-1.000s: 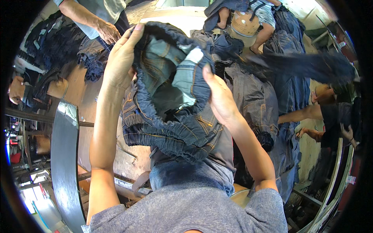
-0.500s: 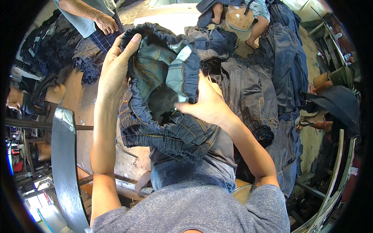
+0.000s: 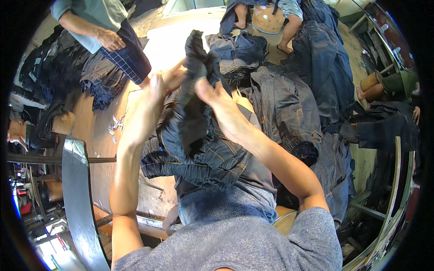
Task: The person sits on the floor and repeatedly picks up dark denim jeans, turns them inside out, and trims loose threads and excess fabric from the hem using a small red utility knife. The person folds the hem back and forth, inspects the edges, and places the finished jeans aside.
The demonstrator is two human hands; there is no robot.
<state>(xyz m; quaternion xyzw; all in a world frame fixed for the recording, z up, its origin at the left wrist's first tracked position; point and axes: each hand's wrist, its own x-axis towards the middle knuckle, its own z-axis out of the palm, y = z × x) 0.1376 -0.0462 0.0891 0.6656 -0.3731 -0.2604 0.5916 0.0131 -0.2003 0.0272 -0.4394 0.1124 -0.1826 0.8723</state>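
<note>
A dark denim garment (image 3: 187, 117) with a gathered elastic waistband is held up in front of me, its waist now folded narrow. My right hand (image 3: 226, 110) grips its right side, the thumb lying on the near face and the fingers hidden behind the cloth. Smeared by motion, my left hand (image 3: 151, 104) is at the garment's left side, thumb raised; whether its fingers grasp the cloth is unclear. Beneath, across my lap, lies another dark denim garment (image 3: 199, 165) with orange stitching and an elastic waist.
Denim heaps (image 3: 289, 104) rise close on my right, with more dark garments (image 3: 54, 63) at far left. A person (image 3: 92, 31) stands at the upper left. Other people sit at the top and right edge. A dark curved board (image 3: 79, 189) stands by my left arm.
The garment's open waist has collapsed into a narrow upright fold. My left hand has moved inward and lower from the waistband's top left; my right hand has shifted slightly up and left.
</note>
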